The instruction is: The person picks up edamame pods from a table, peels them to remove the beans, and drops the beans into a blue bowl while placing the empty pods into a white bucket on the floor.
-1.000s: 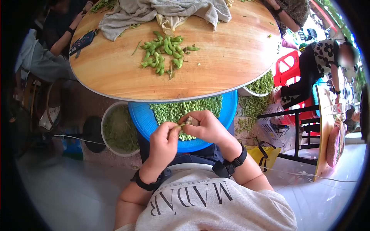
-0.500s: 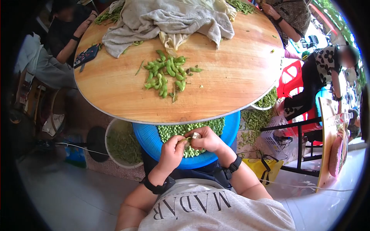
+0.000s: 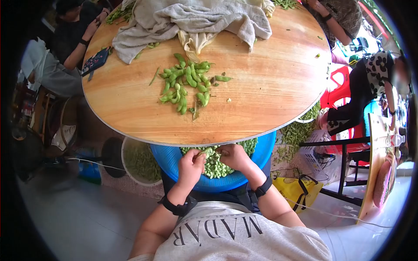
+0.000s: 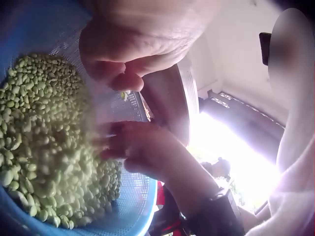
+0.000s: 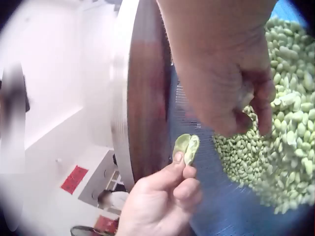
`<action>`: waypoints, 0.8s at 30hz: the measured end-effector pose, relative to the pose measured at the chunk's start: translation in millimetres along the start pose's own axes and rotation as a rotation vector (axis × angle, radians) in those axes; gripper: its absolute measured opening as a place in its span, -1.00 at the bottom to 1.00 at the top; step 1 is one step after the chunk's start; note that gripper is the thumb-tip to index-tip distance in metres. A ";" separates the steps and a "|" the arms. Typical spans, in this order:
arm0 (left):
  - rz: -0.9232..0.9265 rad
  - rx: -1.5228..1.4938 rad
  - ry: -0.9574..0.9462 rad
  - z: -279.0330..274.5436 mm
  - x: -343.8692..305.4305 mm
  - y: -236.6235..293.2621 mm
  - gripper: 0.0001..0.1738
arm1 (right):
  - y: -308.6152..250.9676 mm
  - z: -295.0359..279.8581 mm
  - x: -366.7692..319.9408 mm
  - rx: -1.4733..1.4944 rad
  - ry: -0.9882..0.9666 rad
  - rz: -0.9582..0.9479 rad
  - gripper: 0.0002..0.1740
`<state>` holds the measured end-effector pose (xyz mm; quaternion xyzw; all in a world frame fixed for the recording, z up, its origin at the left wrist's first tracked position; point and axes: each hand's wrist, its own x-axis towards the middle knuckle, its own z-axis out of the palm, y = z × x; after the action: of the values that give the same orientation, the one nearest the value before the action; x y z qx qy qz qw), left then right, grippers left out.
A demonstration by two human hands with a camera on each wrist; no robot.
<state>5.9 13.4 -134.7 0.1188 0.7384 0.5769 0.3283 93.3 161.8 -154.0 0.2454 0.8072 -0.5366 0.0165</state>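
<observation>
Between thumb and forefinger the left hand point(image 3: 190, 167) pinches a split green pod point(image 5: 192, 149), its two halves spread in the right wrist view. Opposite it, the right hand point(image 3: 236, 157) has curled fingers round a small pale piece point(image 5: 247, 95), mostly hidden. Both hands are over shelled green beans point(image 3: 216, 170) in a blue basket point(image 3: 163, 163), on the person's lap below the table edge. In the left wrist view the right hand point(image 4: 140, 147) is blurred above the beans, and only a bit of the pod point(image 4: 125, 95) shows under the left hand point(image 4: 142, 39).
On the round wooden table point(image 3: 130, 104) lie a pile of whole pods point(image 3: 190, 78), a grey cloth point(image 3: 191, 19) and a dark booklet point(image 3: 95, 61). A tub point(image 3: 135, 174) stands left of the basket. Pods point(image 3: 296, 135) cover floor at right; a yellow bag point(image 3: 296, 191) is nearby.
The hands have moved apart from where they met around the pod. Its halves now show spread in the left hand. The head view has shifted, so the table appears lower.
</observation>
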 end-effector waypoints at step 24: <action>0.282 0.649 0.347 -118.1 -32.2 -4.1 -0.81 | -50.2 -29.8 -35.3 -0.405 0.113 -0.268 -0.82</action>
<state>-42.4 -97.1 -113.3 0.2177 0.9034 0.3644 0.0614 110.6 159.3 -88.0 0.1572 0.9232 -0.3468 -0.0513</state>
